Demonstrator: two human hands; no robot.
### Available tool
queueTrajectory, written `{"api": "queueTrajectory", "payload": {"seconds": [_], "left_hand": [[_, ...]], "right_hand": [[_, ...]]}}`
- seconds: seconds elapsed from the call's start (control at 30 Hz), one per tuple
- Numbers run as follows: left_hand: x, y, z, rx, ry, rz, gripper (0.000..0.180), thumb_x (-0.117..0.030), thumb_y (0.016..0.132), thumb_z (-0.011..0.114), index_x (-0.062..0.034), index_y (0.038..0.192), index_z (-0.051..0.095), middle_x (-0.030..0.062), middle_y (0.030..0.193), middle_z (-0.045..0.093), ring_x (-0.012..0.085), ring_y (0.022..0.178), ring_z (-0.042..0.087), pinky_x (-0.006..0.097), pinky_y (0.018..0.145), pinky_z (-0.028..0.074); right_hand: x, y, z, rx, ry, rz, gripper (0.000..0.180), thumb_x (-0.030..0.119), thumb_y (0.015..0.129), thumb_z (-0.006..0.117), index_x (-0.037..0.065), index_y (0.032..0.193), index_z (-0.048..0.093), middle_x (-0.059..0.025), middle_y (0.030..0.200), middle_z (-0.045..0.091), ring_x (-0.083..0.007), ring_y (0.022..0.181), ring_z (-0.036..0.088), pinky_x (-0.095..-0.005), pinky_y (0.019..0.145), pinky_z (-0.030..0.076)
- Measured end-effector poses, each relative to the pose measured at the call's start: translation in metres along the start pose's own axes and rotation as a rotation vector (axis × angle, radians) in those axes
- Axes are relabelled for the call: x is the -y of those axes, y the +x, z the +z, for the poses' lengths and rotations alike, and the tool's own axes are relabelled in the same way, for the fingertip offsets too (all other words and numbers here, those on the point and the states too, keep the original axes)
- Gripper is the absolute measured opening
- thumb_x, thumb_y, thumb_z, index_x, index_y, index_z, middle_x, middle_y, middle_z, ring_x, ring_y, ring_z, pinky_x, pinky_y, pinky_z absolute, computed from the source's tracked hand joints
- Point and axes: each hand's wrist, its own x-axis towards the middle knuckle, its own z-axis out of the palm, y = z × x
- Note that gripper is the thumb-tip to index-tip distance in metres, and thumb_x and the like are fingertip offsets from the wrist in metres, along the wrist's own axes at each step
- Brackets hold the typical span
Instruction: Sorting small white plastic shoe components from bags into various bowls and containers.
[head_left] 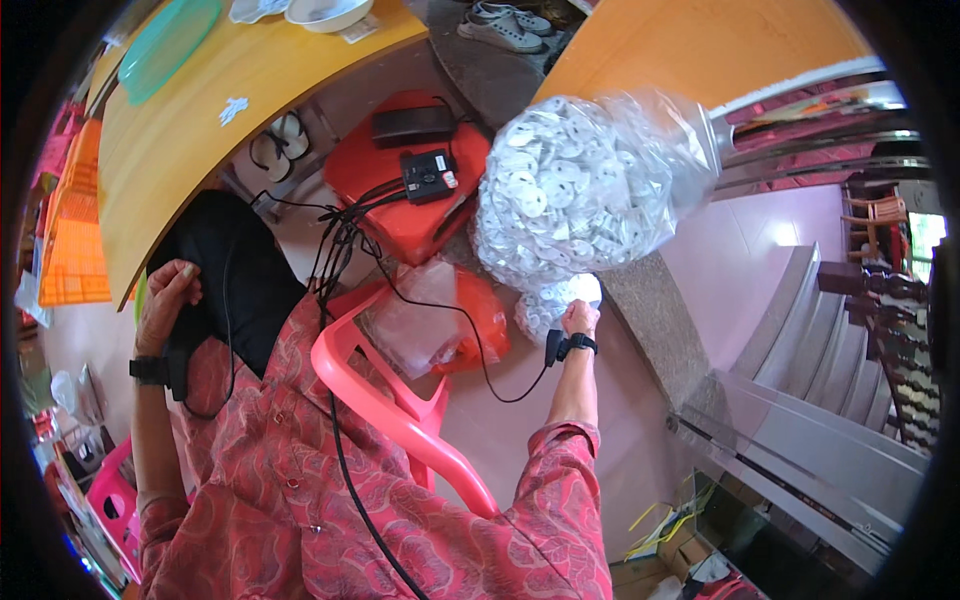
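Fingers of the right hand [578,317] grip the underside of a bulging clear bag of white discs [575,190] — steadying its weight — while the left hand [165,295] curls over black cloth [235,270].

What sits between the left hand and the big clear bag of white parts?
Head view: a red stool carrying black devices and cables lies between left hand and bag.

clear bag [580,190] bulging with small white discs, held aloft.
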Motion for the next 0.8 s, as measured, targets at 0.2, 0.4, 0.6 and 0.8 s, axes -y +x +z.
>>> {"api": "queueTrajectory", "payload": {"seconds": [0.2,0.4,0.6,0.8], "left_hand": [[-0.011,-0.003,0.003,-0.043,-0.004,-0.042,0.016,-0.025,0.097,0.065,-0.0087,0.095,0.066,-0.0013,0.076,0.063,0.0076,0.067,0.06,0.023,0.063,0.048],[-0.009,-0.008,0.0,-0.06,-0.049,-0.062,0.017,-0.025,0.098,0.064,-0.0086,0.095,0.066,-0.0015,0.075,0.063,0.0076,0.066,0.059,0.022,0.063,0.047],[-0.016,-0.011,0.004,-0.045,-0.03,-0.045,0.019,-0.025,0.099,0.063,-0.007,0.095,0.066,-0.0013,0.076,0.063,0.0074,0.067,0.059,0.022,0.064,0.047],[-0.011,-0.013,0.006,-0.06,-0.064,-0.051,0.021,-0.026,0.099,0.062,-0.0056,0.096,0.067,-0.0009,0.075,0.063,0.0071,0.067,0.06,0.022,0.064,0.047]], "right_hand": [[0.004,-0.014,0.004,0.146,-0.713,-0.56,0.01,0.002,0.075,0.06,0.007,0.071,0.068,-0.0098,0.064,0.065,-0.0221,0.058,0.066,-0.035,0.051,0.051],[0.021,-0.046,0.004,-0.28,0.275,0.323,0.028,0.007,0.079,0.058,0.0,0.104,0.066,-0.0095,0.08,0.066,-0.0238,0.073,0.067,-0.0349,0.06,0.051],[-0.032,-0.082,0.003,-0.147,0.176,0.693,0.024,0.018,0.077,0.061,0.003,0.097,0.062,-0.0124,0.094,0.057,-0.0278,0.084,0.06,-0.0438,0.061,0.053],[-0.124,-0.052,0.015,0.351,0.275,0.24,0.029,0.035,0.07,0.08,0.008,0.076,0.072,-0.0102,0.077,0.071,-0.0305,0.075,0.068,-0.0435,0.071,0.053]]}}
